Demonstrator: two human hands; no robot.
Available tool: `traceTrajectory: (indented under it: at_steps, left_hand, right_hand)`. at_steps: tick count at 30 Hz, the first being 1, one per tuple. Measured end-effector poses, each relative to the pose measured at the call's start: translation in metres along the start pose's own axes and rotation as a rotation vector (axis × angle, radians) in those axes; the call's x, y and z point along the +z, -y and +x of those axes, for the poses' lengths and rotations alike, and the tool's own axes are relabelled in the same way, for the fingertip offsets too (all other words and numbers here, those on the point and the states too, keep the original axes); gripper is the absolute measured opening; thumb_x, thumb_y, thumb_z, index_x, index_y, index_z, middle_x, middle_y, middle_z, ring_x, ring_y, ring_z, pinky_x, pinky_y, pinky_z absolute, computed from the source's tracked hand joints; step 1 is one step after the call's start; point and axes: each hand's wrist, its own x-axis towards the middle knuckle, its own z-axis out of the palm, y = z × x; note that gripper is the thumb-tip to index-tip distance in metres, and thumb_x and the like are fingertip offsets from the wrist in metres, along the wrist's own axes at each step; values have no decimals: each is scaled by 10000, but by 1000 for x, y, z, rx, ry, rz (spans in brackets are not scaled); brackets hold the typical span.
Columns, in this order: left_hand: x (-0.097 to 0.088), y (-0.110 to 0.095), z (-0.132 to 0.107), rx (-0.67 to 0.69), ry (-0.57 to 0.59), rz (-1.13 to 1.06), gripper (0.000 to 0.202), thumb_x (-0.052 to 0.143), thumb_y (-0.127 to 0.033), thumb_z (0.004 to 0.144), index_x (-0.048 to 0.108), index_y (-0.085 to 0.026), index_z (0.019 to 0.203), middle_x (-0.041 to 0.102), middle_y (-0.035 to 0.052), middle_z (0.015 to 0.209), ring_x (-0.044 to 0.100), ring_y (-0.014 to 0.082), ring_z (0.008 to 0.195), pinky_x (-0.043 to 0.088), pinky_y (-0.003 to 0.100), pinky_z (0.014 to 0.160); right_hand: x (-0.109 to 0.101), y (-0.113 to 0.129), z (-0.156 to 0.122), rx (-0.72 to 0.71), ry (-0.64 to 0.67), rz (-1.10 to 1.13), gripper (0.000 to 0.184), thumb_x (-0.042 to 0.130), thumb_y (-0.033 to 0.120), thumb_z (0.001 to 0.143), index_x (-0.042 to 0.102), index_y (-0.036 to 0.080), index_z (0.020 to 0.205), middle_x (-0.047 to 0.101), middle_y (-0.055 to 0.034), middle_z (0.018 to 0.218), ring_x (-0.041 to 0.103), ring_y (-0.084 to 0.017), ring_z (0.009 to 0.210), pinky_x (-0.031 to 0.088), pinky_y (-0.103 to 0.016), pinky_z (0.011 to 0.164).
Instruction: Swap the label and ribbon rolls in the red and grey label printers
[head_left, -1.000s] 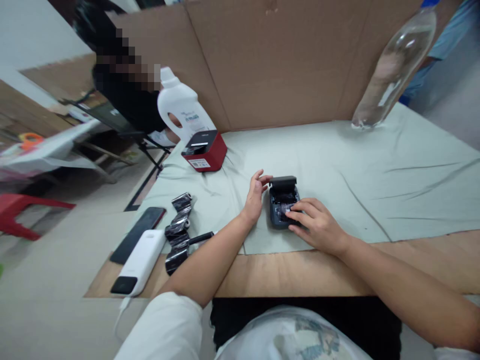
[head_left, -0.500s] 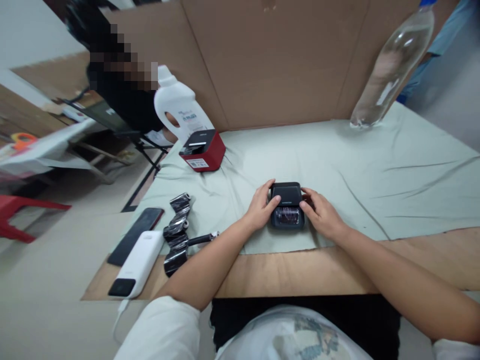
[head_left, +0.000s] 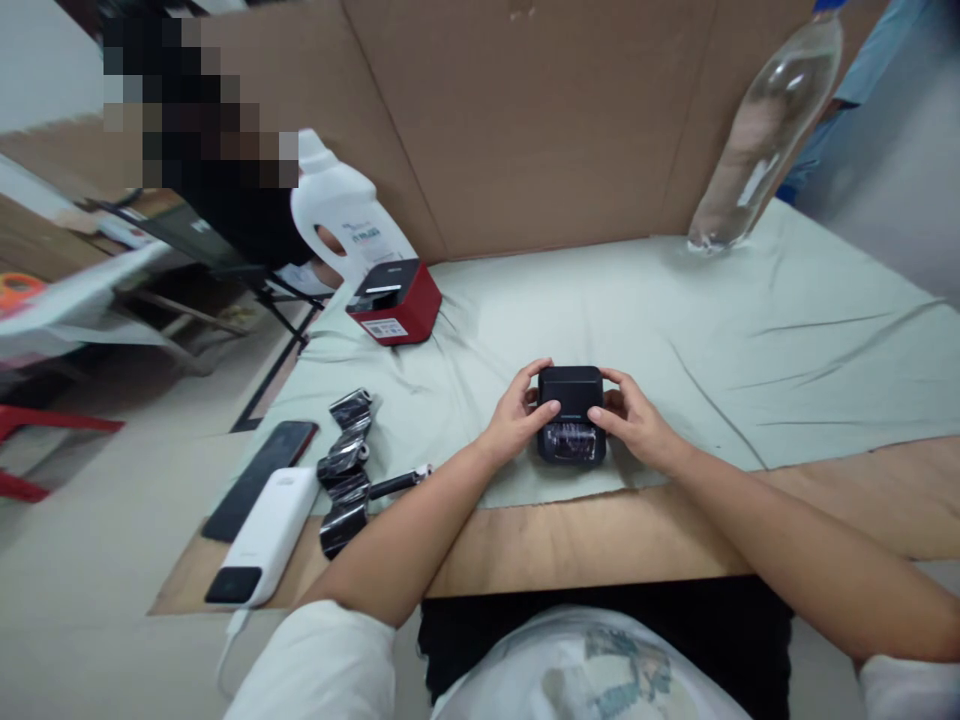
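A small black box-shaped device (head_left: 570, 392) sits on the pale green cloth in front of me. Its upper part is a smooth dark lid, and in its lower front part something dark in shiny clear film (head_left: 571, 440) shows. My left hand (head_left: 519, 415) grips the device's left side, thumb on the lid's lower left corner. Against the right side, my right hand (head_left: 634, 418) is curled, its thumb on the lid's lower right corner. Fingers behind the sides are partly hidden. Left of my left forearm lie several small black rolls in shiny wrap (head_left: 346, 458).
A red and black box (head_left: 397, 302) stands before a white jug (head_left: 352, 215). A phone (head_left: 259, 480) and a white power bank (head_left: 266, 530) with a cable lie at the left edge. A clear bottle (head_left: 772, 140) leans against the cardboard wall (head_left: 540, 130). A person sits beyond, at left.
My right thumb has slid inward onto the lid, and the lid appears to sit slightly differently. Both hands still hold the device. The whole view has shifted a little.
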Motion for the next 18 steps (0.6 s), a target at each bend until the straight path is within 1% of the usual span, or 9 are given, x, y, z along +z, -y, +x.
traceTrajectory:
  at_steps: [7,10,12,14,16,18]
  left_hand:
    - [2,-4,-1,-31,-31,-56,649,762,-443,714,501,-233,1270,472,108,1391,606,191,997,498,329,888]
    - [3,-1,0,-84,-79,-121,657,778,-426,695,499,-232,1256,492,99,1361,613,172,957,498,323,877]
    - [4,3,2,-113,-136,-144,655,777,-431,689,491,-236,1245,499,89,1337,612,163,939,500,317,862]
    - [6,6,3,-122,-203,-126,641,764,-450,692,484,-239,1229,498,83,1316,604,167,952,500,314,851]
    - [9,9,3,-126,-260,-77,624,738,-473,708,473,-233,1219,499,87,1290,588,184,1001,495,319,859]
    - [11,11,3,-127,-296,-19,612,708,-494,724,461,-219,1212,505,95,1258,567,201,1056,482,327,884]
  right_hand:
    - [1,2,-3,-19,-15,-57,714,648,584,786,367,242,1345,562,-12,848,585,-196,764,511,-376,696]
    - [2,-1,-2,-23,-31,-87,725,584,627,821,361,217,1375,597,-36,871,606,-213,792,525,-399,730]
    - [2,-2,-2,-39,-50,-118,737,521,656,847,354,198,1400,629,-87,983,627,-240,886,527,-427,798]
    - [3,-2,-3,-55,-59,-161,779,514,676,839,338,193,1425,606,-143,1167,621,-274,1012,515,-459,871]
    - [7,-1,-7,-63,-69,-236,869,593,686,774,325,197,1441,525,-174,1327,571,-319,1153,478,-503,955]
    - [13,2,-12,-71,-91,-346,1001,705,668,673,297,206,1462,445,-183,1420,475,-360,1278,407,-549,1041]
